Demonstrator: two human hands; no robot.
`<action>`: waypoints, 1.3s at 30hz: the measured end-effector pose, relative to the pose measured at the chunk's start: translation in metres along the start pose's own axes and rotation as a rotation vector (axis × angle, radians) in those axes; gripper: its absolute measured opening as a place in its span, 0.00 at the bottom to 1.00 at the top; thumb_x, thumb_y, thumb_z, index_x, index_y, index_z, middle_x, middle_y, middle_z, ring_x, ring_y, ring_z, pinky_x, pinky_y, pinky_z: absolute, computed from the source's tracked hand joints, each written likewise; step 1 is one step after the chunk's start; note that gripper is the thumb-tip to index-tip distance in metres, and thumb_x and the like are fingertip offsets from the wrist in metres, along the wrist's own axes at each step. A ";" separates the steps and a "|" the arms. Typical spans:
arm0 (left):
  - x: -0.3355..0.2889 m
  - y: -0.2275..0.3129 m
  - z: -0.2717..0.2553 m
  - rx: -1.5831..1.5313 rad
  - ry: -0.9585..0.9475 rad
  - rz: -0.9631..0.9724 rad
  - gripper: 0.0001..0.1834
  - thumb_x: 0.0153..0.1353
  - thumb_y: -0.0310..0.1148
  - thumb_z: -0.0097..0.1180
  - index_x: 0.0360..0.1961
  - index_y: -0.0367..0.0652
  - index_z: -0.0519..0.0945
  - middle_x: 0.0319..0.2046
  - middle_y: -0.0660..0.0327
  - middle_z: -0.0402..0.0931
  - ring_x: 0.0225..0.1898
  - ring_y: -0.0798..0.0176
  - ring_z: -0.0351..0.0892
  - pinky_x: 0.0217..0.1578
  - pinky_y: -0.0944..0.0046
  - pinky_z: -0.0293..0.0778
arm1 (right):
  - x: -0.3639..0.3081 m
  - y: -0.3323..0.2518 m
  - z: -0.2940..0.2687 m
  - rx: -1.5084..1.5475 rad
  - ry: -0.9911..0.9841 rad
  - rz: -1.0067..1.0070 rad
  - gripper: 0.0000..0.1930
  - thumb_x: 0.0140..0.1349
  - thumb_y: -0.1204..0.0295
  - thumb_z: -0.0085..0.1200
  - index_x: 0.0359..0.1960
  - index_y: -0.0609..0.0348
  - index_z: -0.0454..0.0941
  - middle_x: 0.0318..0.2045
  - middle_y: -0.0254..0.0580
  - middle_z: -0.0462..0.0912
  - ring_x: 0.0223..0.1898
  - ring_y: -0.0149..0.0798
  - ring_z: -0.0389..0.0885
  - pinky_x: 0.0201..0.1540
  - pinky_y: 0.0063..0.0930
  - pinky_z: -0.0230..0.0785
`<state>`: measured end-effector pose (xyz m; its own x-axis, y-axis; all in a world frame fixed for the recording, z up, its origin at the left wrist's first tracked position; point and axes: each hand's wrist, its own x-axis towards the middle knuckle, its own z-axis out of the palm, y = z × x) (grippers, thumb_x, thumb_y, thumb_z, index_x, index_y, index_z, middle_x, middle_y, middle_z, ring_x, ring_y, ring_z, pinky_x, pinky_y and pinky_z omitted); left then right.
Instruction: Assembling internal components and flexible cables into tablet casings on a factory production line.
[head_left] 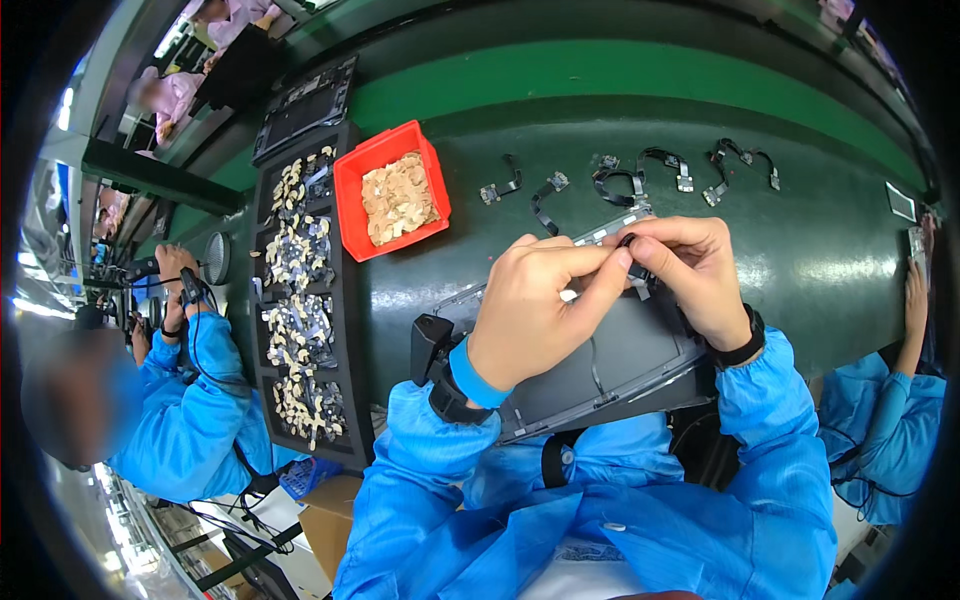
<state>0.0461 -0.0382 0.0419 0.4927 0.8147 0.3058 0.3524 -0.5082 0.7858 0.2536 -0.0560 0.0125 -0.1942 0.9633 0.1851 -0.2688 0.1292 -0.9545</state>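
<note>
My left hand (pixel 535 305) and my right hand (pixel 697 272) meet in front of me, thumbs and forefingers pinched together. Between the fingertips is a small black flex cable (pixel 628 241), partly covered by the fingers. Beneath my hands lies a flat dark device housing (pixel 580 372) with a metallic rim, tilted on the near edge of the bench. A thin line runs across its inner face. Just beyond the hands, several black flex cables with small connector boards lie on the green bench, among them a curved cable (pixel 545 203) and a looped one (pixel 612 187).
Left of me stands a red bin (pixel 440 222) of tan flakes. Beside it, a long black compartment tray (pixel 352 400) holds many small pale and dark parts. Another dark housing (pixel 305 112) lies at its far end. Co-workers in blue sit at both sides; a small white-framed panel (pixel 900 201) lies far right.
</note>
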 end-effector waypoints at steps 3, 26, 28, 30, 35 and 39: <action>-0.004 0.010 -0.004 0.131 -0.025 -0.065 0.09 0.64 0.34 0.66 0.38 0.40 0.90 0.27 0.57 0.87 0.29 0.58 0.83 0.35 0.60 0.70 | 0.001 0.005 -0.003 0.047 0.021 -0.010 0.09 0.71 0.77 0.59 0.47 0.68 0.86 0.43 0.47 0.89 0.47 0.35 0.85 0.53 0.30 0.78; -0.071 -0.015 -0.001 0.185 -0.134 -0.128 0.21 0.59 0.50 0.68 0.48 0.50 0.85 0.42 0.57 0.85 0.48 0.48 0.84 0.48 0.51 0.78 | -0.095 -0.037 0.000 -0.253 0.094 0.178 0.06 0.63 0.84 0.63 0.41 0.72 0.86 0.37 0.51 0.89 0.35 0.35 0.86 0.43 0.26 0.79; -0.066 -0.017 0.003 0.177 -0.146 -0.126 0.21 0.59 0.51 0.68 0.48 0.49 0.85 0.42 0.57 0.85 0.48 0.49 0.83 0.47 0.51 0.78 | -0.107 -0.029 0.014 -0.289 0.191 0.182 0.07 0.65 0.82 0.64 0.42 0.73 0.87 0.38 0.50 0.89 0.37 0.35 0.87 0.44 0.27 0.80; -0.066 -0.020 0.006 0.167 -0.163 -0.124 0.22 0.59 0.52 0.68 0.47 0.49 0.85 0.42 0.57 0.85 0.47 0.49 0.83 0.47 0.51 0.78 | -0.119 -0.020 0.022 -0.230 0.272 0.198 0.09 0.65 0.82 0.63 0.46 0.72 0.85 0.35 0.45 0.88 0.35 0.32 0.86 0.42 0.24 0.77; -0.070 -0.024 0.014 0.249 -0.124 -0.125 0.23 0.62 0.55 0.65 0.45 0.48 0.87 0.39 0.59 0.84 0.46 0.51 0.82 0.47 0.52 0.77 | -0.126 -0.010 0.035 -0.197 0.373 0.216 0.07 0.66 0.81 0.62 0.44 0.71 0.83 0.32 0.41 0.87 0.33 0.29 0.84 0.40 0.21 0.74; -0.073 -0.021 0.015 0.268 -0.107 -0.142 0.23 0.63 0.56 0.63 0.44 0.48 0.87 0.39 0.61 0.82 0.48 0.52 0.81 0.48 0.52 0.76 | -0.123 -0.011 0.034 -0.280 0.397 0.232 0.06 0.66 0.80 0.63 0.41 0.70 0.82 0.31 0.39 0.87 0.32 0.28 0.84 0.39 0.20 0.73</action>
<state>0.0146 -0.0915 -0.0052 0.4992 0.8561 0.1341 0.6140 -0.4586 0.6424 0.2481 -0.1840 0.0085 0.1679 0.9818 -0.0884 0.0114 -0.0917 -0.9957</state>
